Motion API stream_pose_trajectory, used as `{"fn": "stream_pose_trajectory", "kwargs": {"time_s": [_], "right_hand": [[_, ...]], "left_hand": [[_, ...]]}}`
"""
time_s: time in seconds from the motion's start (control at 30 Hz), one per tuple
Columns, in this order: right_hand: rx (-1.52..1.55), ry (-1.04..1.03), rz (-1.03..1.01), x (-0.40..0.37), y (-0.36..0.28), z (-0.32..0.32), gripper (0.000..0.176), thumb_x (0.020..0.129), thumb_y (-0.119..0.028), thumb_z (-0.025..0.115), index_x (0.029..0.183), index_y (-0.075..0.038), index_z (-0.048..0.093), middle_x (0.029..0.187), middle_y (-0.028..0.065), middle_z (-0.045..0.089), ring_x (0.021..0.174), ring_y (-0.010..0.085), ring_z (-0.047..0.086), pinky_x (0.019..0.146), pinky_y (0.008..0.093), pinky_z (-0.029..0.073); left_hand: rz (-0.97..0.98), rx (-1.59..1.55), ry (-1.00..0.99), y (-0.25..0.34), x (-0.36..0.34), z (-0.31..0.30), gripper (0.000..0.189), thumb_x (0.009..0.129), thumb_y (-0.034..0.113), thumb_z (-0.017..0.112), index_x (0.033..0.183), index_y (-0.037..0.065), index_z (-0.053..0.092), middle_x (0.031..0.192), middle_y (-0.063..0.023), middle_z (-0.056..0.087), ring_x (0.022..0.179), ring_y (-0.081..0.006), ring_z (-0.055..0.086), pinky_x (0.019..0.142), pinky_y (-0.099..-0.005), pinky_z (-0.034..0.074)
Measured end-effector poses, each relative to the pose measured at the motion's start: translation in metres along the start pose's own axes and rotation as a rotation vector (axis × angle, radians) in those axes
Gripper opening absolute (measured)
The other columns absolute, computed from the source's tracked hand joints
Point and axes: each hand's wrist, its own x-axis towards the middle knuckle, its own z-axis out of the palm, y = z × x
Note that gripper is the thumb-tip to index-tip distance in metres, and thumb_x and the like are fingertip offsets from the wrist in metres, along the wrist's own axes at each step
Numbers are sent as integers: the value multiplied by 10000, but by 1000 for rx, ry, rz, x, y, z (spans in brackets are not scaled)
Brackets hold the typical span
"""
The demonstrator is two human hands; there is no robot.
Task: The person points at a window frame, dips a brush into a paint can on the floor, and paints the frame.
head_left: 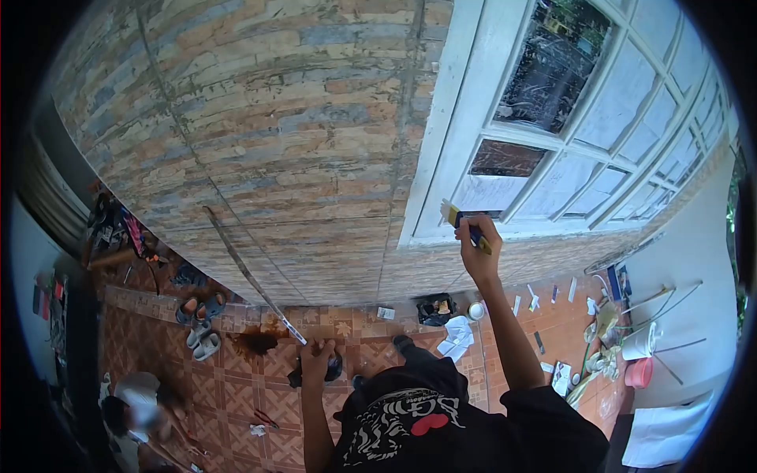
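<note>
In the head view, the right hand [479, 254] was raised against the wall, its fingers closed tight around a paintbrush [465, 225]. The bristle end of the brush touched the lower rail of a white window frame [441, 150], near its bottom left corner. The window's panes were partly covered with white sheets. The frame sat in a brick wall [260, 134] of weathered orange and grey. The left hand [315, 359] hung lower, well apart from the right, curled around the rim of a dark pot [333, 369]. What the pot held could not be made out. Below both hands lay a floor [229, 386] of reddish patterned tiles with a dark stain [256, 343] just left of the pot. A long thin stick [246, 276] leaned along the wall above the stain. Pairs of sandals [199, 311] lay further left near the wall's foot. A black bag [436, 309] and crumpled white paper [456, 337] sat on the floor between the two arms. A pink bucket [639, 372] stood at the far right. Another person [138, 406] in a white top sat low on the tiles at the bottom left.
</note>
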Motion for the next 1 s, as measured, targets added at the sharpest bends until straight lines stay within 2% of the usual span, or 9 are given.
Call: {"fn": "stream_pose_trajectory", "kwargs": {"time_s": [0.1, 0.17, 0.2, 0.23, 0.5, 0.63, 0.67, 0.8, 1.0], "right_hand": [[5, -64, 76, 20, 18, 3, 119, 856, -28, 587, 762, 19, 532, 691, 80, 556, 620, 127, 594, 574, 243, 458], [-17, -111, -47, 45, 21, 6, 129, 851, -25, 591, 748, 26, 533, 693, 91, 549, 608, 136, 578, 559, 255, 442], [-8, -95, -113, 62, 14, 4, 71, 809, 0, 615, 792, 21, 549, 710, 134, 539, 619, 237, 553, 568, 326, 432], [13, -69, -107, 78, 9, 4, 60, 803, 10, 616, 793, 19, 558, 713, 129, 538, 621, 233, 548, 571, 329, 433], [88, 359, -453, 154, -65, -27, 56, 809, 21, 628, 834, 25, 578, 847, 148, 604, 708, 194, 627, 594, 277, 500], [94, 335, -444, 137, -30, -5, 89, 782, 47, 644, 817, 27, 565, 867, 169, 603, 730, 221, 627, 617, 280, 499], [-17, 301, -561, 128, -19, -3, 93, 779, 63, 636, 804, 32, 551, 870, 177, 596, 729, 238, 621, 628, 278, 496], [66, 96, -278, 50, 35, 21, 131, 781, 89, 609, 844, 34, 507, 920, 196, 546, 745, 298, 586, 625, 314, 483], [63, -329, 96, -42, 100, 26, 88, 804, 46, 558, 783, 17, 478, 764, 185, 496, 677, 349, 501, 604, 397, 417]], "left_hand": [[20, -65, 71, 6, 6, 11, 213, 832, 7, 595, 767, 102, 416, 675, 2, 479, 579, -77, 464, 535, -215, 365], [78, -127, 104, 4, 6, 16, 197, 844, 3, 578, 797, 104, 415, 682, -4, 476, 583, -87, 471, 535, -220, 372], [85, -122, 107, 3, 6, 19, 197, 844, 3, 578, 797, 104, 415, 682, -4, 476, 583, -87, 471, 535, -220, 372], [64, -117, 140, 2, 4, 22, 196, 846, 10, 577, 791, 106, 415, 678, -2, 473, 583, -88, 473, 536, -219, 378], [-8, -89, 262, -24, -3, 38, 194, 846, 35, 583, 786, 110, 415, 676, 1, 472, 584, -87, 485, 544, -215, 400], [-21, -86, 294, -20, 0, 59, 193, 849, 47, 585, 790, 113, 414, 676, 1, 466, 582, -82, 486, 546, -207, 402], [-17, -102, 282, -19, 3, 62, 189, 850, 50, 585, 793, 114, 417, 680, 1, 467, 583, -81, 486, 547, -206, 403], [14, -76, 259, -14, 13, 74, 176, 855, 52, 580, 801, 110, 423, 695, 7, 473, 591, -78, 484, 552, -206, 403], [55, -39, 174, -11, 25, 91, 150, 847, 77, 600, 832, 73, 450, 708, 8, 508, 614, -64, 488, 519, -212, 384]]}}
